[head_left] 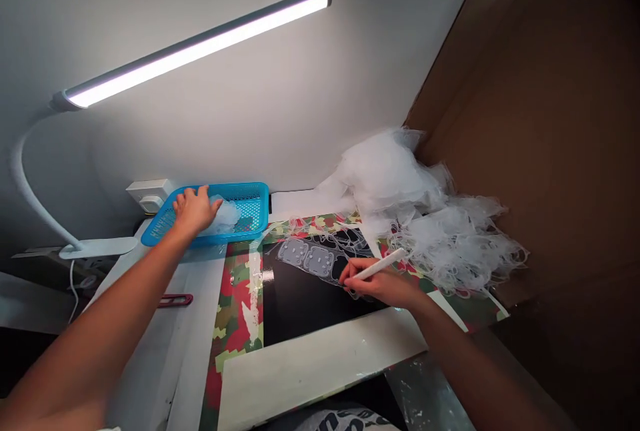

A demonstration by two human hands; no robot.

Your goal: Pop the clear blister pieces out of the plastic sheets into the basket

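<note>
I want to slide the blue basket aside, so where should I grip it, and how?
Probably pinch the blue basket's right rim, coming from the right: that raised edge looks exposed there, while the left hand is over the basket farther left.

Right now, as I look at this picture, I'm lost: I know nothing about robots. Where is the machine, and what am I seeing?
There is no robot here, just a person working bare-handed. The single picture comes from a camera worn on their head, looking forward and down, so the arms reach in from below.

The right hand holds a white pen-like tool over a black surface, where a grey patterned piece lies. The left hand is at a blue basket with clear, crumpled material inside; whether it grips any, I cannot tell.

Further right is a heap of whitish, see-through scraps, beside brown cardboard. A lit lamp stretches above.
</note>
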